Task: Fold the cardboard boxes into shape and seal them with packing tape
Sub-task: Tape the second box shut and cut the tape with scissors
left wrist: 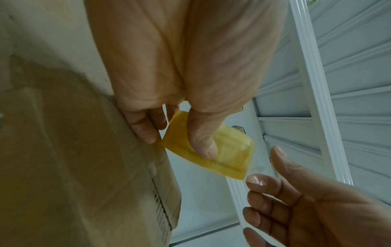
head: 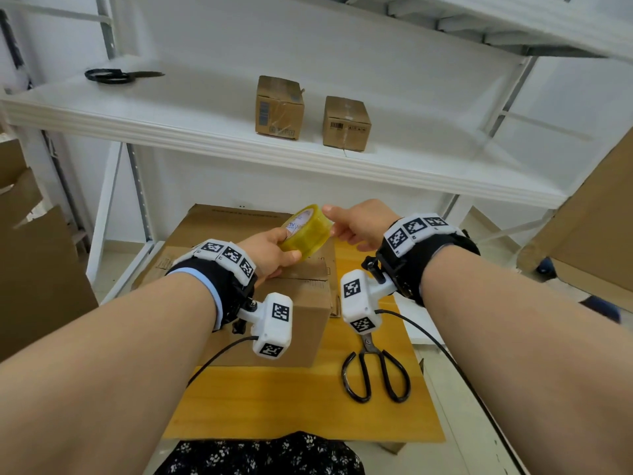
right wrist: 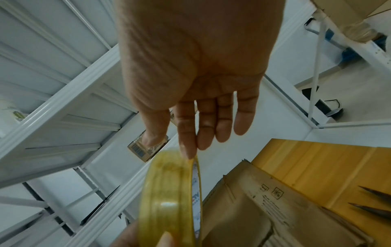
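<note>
My left hand [head: 284,248] grips a yellowish roll of packing tape [head: 308,231] just above the far top edge of a folded cardboard box [head: 301,317]. In the left wrist view the thumb presses on the roll [left wrist: 228,153] while the fingers curl behind it, next to the box [left wrist: 84,150]. Beside the roll's right edge is my right hand [head: 337,222], fingers loosely extended. In the right wrist view its index fingertip [right wrist: 189,153] touches the rim of the roll [right wrist: 169,192]. Whether it holds a tape end is unclear.
The box stands on a yellow wooden board [head: 274,399], with black scissors [head: 375,371] to its right. Flat cardboard [head: 219,224] lies behind. The white shelf [head: 205,132] above carries two sealed boxes [head: 279,108] [head: 346,123] and another pair of scissors [head: 116,76]. Large cardboard sheets [head: 34,269] [head: 599,217] flank both sides.
</note>
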The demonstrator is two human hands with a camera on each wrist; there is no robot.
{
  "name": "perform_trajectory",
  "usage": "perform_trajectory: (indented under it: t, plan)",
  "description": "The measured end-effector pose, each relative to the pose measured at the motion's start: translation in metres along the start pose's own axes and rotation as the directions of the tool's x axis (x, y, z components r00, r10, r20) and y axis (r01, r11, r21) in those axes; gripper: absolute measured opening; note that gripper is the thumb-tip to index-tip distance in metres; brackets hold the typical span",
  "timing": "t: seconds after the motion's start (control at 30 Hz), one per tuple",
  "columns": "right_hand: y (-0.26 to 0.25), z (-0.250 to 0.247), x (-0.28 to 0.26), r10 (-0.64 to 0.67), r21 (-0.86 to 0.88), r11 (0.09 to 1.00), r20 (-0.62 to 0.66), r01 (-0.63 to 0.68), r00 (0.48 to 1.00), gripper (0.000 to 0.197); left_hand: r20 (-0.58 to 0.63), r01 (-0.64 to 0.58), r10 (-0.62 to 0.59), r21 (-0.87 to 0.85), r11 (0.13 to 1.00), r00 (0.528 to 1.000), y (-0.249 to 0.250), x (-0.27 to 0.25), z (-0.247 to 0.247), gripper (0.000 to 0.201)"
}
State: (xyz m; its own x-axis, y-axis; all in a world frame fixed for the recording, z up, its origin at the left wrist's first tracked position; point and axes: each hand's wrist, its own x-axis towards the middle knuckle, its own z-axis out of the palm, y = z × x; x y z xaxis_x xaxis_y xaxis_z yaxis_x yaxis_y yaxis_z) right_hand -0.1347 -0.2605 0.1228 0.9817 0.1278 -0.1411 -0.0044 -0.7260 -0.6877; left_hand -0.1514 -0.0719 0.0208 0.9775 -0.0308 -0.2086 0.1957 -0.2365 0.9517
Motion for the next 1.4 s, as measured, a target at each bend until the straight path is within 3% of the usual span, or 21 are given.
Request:
perform_trajectory:
  t: [0.17, 0.3, 0.43, 0.53, 0.67, 0.87, 1.03, 1.17, 1.4]
  plan:
    - [-0.006, -0.004, -0.002, -0.049, -0.151, 0.987, 0.061, 0.058, 0.997, 0.041, 0.003, -0.002, 0.002, 0.024, 1.000, 1.000, -0.002, 0.002, 0.001, 0.054]
    - [-0.001, -0.003, -0.004, -0.078, -0.050, 0.995, 0.052, 0.081, 0.996, 0.033, -0.006, -0.004, 0.004, 0.012, 1.000, 1.000, -0.001, 0.004, 0.001, 0.051]
    - [0.001, -0.004, -0.005, -0.104, 0.001, 0.995, 0.081, 0.104, 0.991, 0.047, -0.006, -0.002, 0.002, -0.001, 1.000, 1.000, -0.001, 0.002, 0.000, 0.050]
    - [0.006, -0.006, -0.004, -0.126, -0.028, 0.991, 0.109, 0.129, 0.986, 0.030, -0.011, -0.006, 0.006, 0.008, 1.000, 1.000, -0.001, 0.002, 0.000, 0.050]
    - [0.009, -0.007, -0.001, -0.216, -0.091, 0.972, 0.034, 0.218, 0.976, 0.012, -0.019, -0.006, 0.006, 0.001, 1.000, 1.000, 0.003, 0.001, 0.001, 0.048]
    - [0.007, -0.008, -0.006, -0.357, -0.123, 0.926, 0.031, 0.358, 0.934, 0.019, -0.031, 0.015, -0.017, -0.064, 0.998, 0.999, 0.006, -0.002, 0.004, 0.040]
    - [0.014, -0.017, -0.006, -0.410, -0.293, 0.875, -0.026, 0.385, 0.912, 0.012, -0.037, 0.002, -0.001, 0.011, 1.000, 0.999, 0.009, -0.004, 0.006, 0.040]
    - [0.018, -0.026, -0.008, -0.422, -0.395, 0.846, -0.086, 0.358, 0.903, 0.031, -0.044, 0.011, -0.011, -0.003, 1.000, 0.999, 0.010, -0.005, 0.006, 0.041]
    - [0.016, -0.029, -0.009, -0.248, -0.103, 0.966, -0.088, 0.239, 0.965, 0.034, -0.036, -0.006, 0.008, 0.068, 0.998, 0.999, 0.007, -0.007, 0.004, 0.045]
